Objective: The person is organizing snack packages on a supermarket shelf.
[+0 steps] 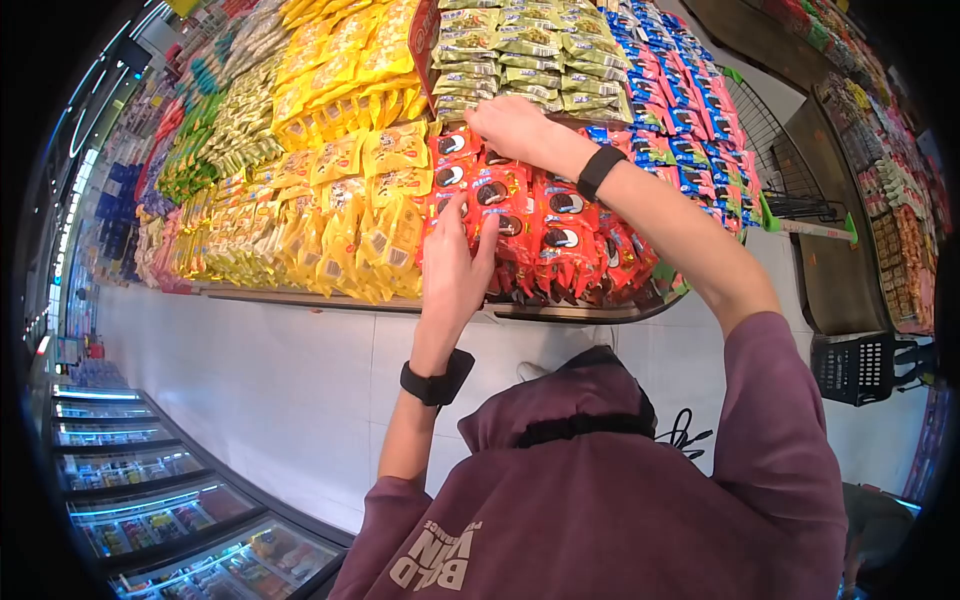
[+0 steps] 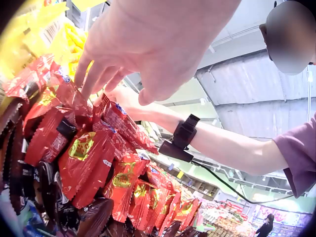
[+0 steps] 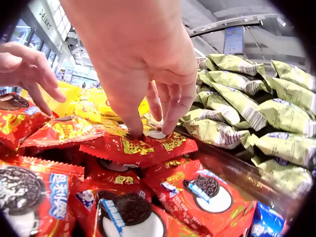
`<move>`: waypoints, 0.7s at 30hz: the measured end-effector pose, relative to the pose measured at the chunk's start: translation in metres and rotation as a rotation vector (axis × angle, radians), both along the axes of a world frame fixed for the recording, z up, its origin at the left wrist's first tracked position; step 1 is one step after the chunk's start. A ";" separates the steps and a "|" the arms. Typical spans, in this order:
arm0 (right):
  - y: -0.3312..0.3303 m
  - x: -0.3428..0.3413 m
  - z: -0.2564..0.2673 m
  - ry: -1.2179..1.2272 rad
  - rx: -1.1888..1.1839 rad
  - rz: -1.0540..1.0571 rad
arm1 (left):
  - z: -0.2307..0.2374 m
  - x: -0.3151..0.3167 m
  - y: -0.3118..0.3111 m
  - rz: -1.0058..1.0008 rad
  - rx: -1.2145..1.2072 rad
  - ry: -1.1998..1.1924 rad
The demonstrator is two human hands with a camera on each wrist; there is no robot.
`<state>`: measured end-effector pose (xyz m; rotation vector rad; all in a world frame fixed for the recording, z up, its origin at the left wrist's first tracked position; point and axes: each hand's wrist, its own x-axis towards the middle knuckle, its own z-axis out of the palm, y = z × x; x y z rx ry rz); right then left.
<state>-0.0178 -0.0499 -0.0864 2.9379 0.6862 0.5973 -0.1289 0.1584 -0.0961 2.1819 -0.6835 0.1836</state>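
Red snack packets [image 1: 505,190] printed with dark sandwich cookies lie in rows on the display, under both hands. My right hand [image 1: 520,132] reaches to the back of this pile, beside the green packets. Its thumb and fingertips pinch the upper edge of a red cookie packet [image 3: 140,150], seen in the right wrist view. Nearer the front, my left hand [image 1: 458,268] is held over the left side of the red pile, fingers extended. Seen from the left wrist, its fingertips hang right at the upper red packets [image 2: 89,158].
Yellow packets [image 1: 345,160] fill the left of the display. Green packets [image 1: 530,55] rise behind a low divider, blue and pink ones [image 1: 690,110] to the right. A wire cart [image 1: 785,160] and a black basket [image 1: 850,368] stand at right. Lit freezers [image 1: 150,470] line the left.
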 end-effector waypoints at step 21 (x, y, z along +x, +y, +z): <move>-0.025 -0.013 0.009 0.183 0.192 0.017 | -0.013 0.026 -0.014 -0.140 0.024 0.007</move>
